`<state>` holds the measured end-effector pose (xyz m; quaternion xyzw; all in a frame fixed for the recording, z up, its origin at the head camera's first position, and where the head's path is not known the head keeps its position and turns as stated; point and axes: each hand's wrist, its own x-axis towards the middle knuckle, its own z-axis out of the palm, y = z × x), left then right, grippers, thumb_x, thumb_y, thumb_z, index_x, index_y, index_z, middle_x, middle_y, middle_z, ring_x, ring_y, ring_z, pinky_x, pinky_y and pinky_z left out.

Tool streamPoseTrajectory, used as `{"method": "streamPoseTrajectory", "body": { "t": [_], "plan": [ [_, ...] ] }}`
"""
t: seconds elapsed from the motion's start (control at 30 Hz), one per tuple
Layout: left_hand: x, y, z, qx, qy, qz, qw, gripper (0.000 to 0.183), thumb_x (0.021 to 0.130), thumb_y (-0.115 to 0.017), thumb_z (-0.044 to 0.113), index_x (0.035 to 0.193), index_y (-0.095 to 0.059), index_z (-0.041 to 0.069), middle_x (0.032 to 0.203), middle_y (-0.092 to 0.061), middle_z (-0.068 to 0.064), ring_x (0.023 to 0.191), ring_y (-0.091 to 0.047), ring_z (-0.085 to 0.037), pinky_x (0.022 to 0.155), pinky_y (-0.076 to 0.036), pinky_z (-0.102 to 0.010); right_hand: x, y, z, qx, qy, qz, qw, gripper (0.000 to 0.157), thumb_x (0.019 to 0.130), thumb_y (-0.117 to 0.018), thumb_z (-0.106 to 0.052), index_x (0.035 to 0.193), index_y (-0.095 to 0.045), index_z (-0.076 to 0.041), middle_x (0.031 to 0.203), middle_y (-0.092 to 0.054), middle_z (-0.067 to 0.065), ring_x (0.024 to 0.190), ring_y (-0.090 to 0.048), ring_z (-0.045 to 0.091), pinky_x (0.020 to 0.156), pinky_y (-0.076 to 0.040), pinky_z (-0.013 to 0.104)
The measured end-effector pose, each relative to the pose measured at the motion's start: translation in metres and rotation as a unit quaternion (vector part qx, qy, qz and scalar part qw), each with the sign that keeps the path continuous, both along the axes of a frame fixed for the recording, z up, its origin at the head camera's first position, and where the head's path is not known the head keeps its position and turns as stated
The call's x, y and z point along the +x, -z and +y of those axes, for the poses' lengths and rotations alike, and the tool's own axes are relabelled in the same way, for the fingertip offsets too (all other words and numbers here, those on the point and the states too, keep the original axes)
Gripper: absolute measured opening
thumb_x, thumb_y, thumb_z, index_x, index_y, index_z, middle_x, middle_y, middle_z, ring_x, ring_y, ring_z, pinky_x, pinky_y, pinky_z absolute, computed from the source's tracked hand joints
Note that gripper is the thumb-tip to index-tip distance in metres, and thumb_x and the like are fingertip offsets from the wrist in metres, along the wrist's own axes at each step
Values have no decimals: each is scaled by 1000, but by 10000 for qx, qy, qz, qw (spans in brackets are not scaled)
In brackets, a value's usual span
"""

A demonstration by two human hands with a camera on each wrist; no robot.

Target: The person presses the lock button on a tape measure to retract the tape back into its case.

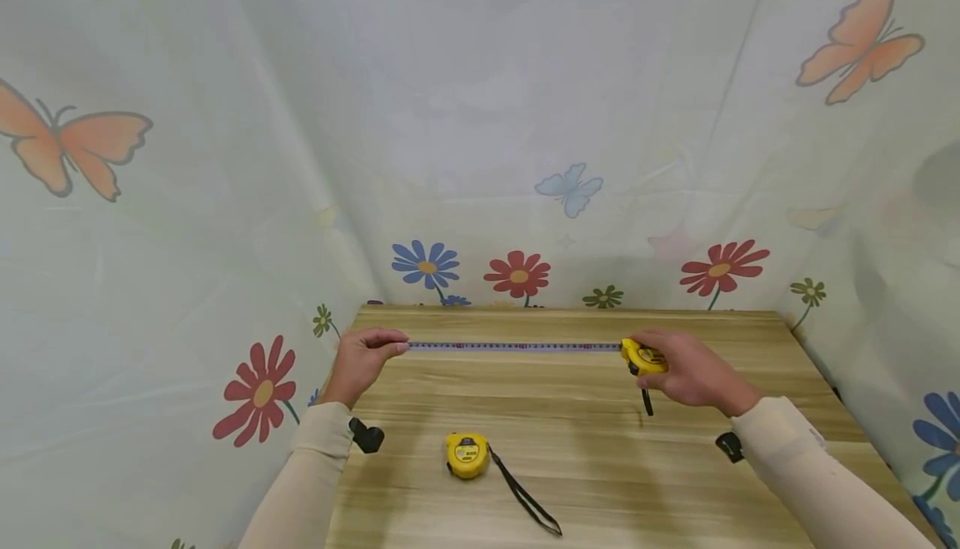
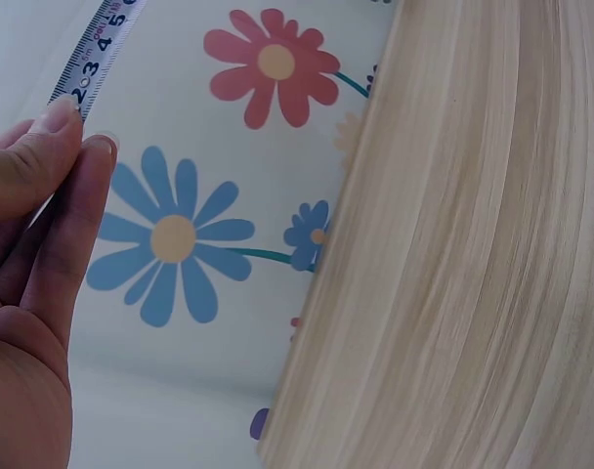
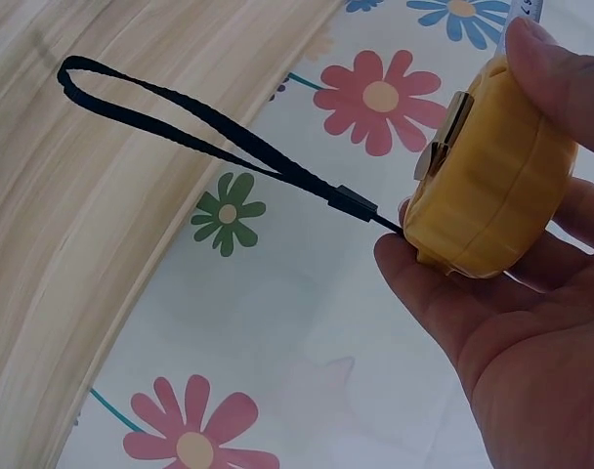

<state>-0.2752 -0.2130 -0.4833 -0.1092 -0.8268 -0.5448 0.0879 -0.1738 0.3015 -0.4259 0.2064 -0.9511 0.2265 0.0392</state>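
Observation:
My right hand (image 1: 686,366) grips a yellow tape measure (image 1: 642,357) by its case, and a black wrist strap (image 3: 209,122) hangs off it. The printed blade (image 1: 517,346) runs out straight to the left, level above the table's far part. Its free end is pinched between thumb and fingertips of my left hand (image 1: 363,361); in the left wrist view the low numbers show just beyond the thumb. A second yellow tape measure (image 1: 467,456) lies on the table between my forearms, its blade not showing, its black strap (image 1: 525,495) stretched toward the lower right.
The wood-grain table (image 1: 585,441) ends at a far edge against a white curtain (image 1: 465,116) printed with flowers and butterflies. This curtain also closes in the left and right sides. Black wrist-camera parts (image 1: 366,435) stick out below both wrists.

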Motion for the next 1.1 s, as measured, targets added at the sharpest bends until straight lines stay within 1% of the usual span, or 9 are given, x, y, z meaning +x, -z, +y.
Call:
{"method": "streamPoseTrajectory", "body": {
  "t": [0.3,0.5,0.6,0.8,0.93,1.1],
  "plan": [
    [0,2,0,82,59,111,9999,18,90,-83,17,104,-83,5,107,-81,-12,90,-75,-4,82,-61,-22,0,1,-1,-13,8,-64,10000,59,90,-82,-17,141,-60,2,128,-70,17,99,-64,20,88,-59,47],
    [1,1,1,58,68,120,9999,15,90,-83,17,102,-83,7,107,-81,-12,91,-75,-5,82,-61,-23,0,0,-2,21,29,-119,9999,59,91,-81,-19,142,-59,1,129,-69,17,100,-64,21,90,-59,49],
    [1,0,1,35,60,107,9999,16,90,-83,16,102,-83,5,106,-81,-11,91,-74,-5,82,-61,-23,0,-1,-3,48,46,-131,9999,59,91,-81,-19,142,-60,1,129,-69,17,100,-64,21,90,-59,49],
    [1,0,3,39,10,125,9999,15,90,-83,15,102,-83,6,104,-81,-8,90,-74,-5,81,-60,-21,-1,-1,-4,22,48,-140,9999,60,91,-81,-20,142,-60,1,129,-69,16,99,-64,21,90,-58,49],
    [2,-1,5,43,-9,73,10000,15,90,-83,15,102,-83,7,104,-81,-8,90,-74,-6,81,-60,-20,-1,0,-3,16,27,-105,9999,60,90,-82,-19,142,-60,2,129,-69,17,99,-64,21,90,-59,49],
    [3,-4,7,42,-1,-1,10000,15,91,-82,18,103,-83,8,106,-81,-10,92,-74,-8,83,-59,-20,0,0,-3,5,20,-56,10000,60,90,-82,-18,142,-59,2,130,-69,18,99,-64,20,89,-59,48]
  ]
}}
